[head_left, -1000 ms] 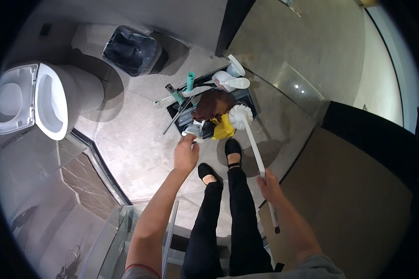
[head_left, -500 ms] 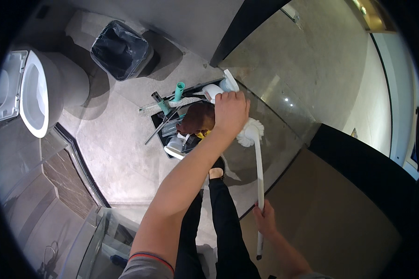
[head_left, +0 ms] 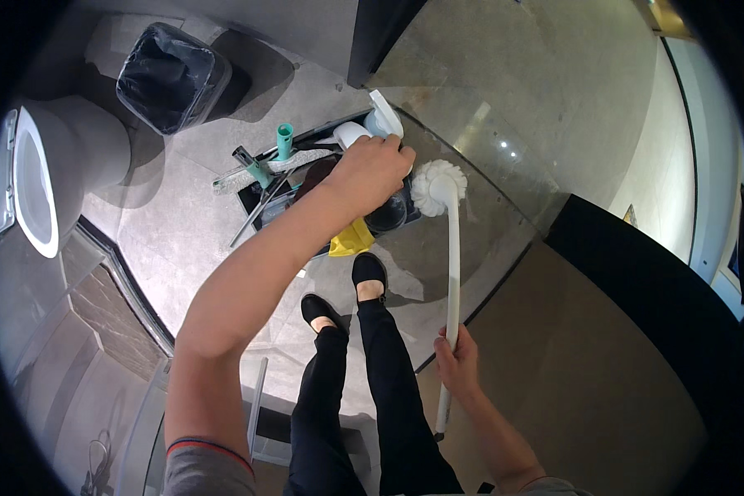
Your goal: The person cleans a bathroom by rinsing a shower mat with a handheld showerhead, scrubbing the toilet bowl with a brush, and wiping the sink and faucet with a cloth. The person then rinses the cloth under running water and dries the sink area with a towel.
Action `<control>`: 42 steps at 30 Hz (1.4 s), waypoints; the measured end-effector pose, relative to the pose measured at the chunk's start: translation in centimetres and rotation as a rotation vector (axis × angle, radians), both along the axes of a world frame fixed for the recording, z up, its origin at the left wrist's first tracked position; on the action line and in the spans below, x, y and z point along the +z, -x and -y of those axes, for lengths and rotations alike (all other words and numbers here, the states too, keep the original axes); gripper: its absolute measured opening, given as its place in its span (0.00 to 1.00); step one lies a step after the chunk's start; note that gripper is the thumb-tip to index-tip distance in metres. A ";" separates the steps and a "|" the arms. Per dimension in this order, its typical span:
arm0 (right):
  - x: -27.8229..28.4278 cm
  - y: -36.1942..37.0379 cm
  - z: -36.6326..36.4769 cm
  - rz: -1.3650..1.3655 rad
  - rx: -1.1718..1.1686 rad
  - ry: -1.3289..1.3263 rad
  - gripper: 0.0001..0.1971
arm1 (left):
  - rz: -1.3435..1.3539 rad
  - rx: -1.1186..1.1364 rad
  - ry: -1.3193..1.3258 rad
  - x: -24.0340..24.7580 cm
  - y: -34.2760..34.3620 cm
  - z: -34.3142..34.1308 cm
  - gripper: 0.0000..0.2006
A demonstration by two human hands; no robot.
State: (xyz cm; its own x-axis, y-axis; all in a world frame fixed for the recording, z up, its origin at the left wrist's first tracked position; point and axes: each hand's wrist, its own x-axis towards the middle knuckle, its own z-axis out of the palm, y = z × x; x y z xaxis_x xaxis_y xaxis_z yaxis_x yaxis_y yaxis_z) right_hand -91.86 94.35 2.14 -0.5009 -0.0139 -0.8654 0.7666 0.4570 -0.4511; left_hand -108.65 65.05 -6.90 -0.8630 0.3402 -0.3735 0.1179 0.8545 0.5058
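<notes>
My right hand (head_left: 457,361) is wrapped round the long white handle of a toilet brush (head_left: 453,264). Its round white bristle head (head_left: 438,188) points away from me, just right of a dark caddy (head_left: 248,201) on the floor. Over the caddy's right part reaches my left hand (head_left: 370,174), fingers curled down beside a white spray bottle (head_left: 382,118). What those fingers grip is hidden. Beneath that forearm a dark brown cloth (head_left: 314,175) shows in part. A yellow cloth (head_left: 352,238) hangs at the caddy's near edge, by a dark rounded container (head_left: 388,215).
Green-ended tools (head_left: 284,142) and a pale fluffy washer sleeve (head_left: 231,182) lie across the caddy's left side. A lined bin (head_left: 174,78) and a toilet (head_left: 37,182) stand at left. Clear glass panels border the floor. My shoes (head_left: 369,274) are close to the caddy.
The view has shifted, so both shoes now show. My left hand has moved slightly left over the caddy, and more of the yellow cloth shows. The right hand still holds the brush.
</notes>
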 end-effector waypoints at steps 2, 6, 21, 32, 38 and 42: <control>0.2 0.3 0.7 0.022 -0.034 0.019 0.03 | -0.080 0.079 0.009 -0.5 -0.9 0.7 0.19; -1.5 -0.1 0.3 -0.048 -0.048 0.035 0.03 | -0.191 0.538 -0.153 -0.7 -3.1 3.1 0.19; -17.6 18.0 17.5 -0.664 -0.128 -0.056 0.25 | -0.322 0.996 -0.368 -2.2 -11.9 -1.5 0.23; -20.3 21.3 18.7 -0.763 0.094 -0.217 0.18 | -0.262 0.924 -0.597 -2.2 -11.6 1.4 0.20; -17.8 19.9 17.2 -0.847 0.100 -0.155 0.14 | -0.310 1.127 0.565 -16.5 -17.9 15.7 0.23; -15.8 19.3 17.4 -0.812 -0.001 -0.039 0.14 | 0.066 1.084 0.182 -19.2 -20.8 20.3 0.18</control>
State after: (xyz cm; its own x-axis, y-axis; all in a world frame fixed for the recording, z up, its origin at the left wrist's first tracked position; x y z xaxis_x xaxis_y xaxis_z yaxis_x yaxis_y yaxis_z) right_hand -111.11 76.92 -13.62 -0.9728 0.0097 -0.2316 0.2073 0.4836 -0.8504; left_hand -87.85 44.76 -26.09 -0.6469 -0.6507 -0.3976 -0.7626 0.5505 0.3397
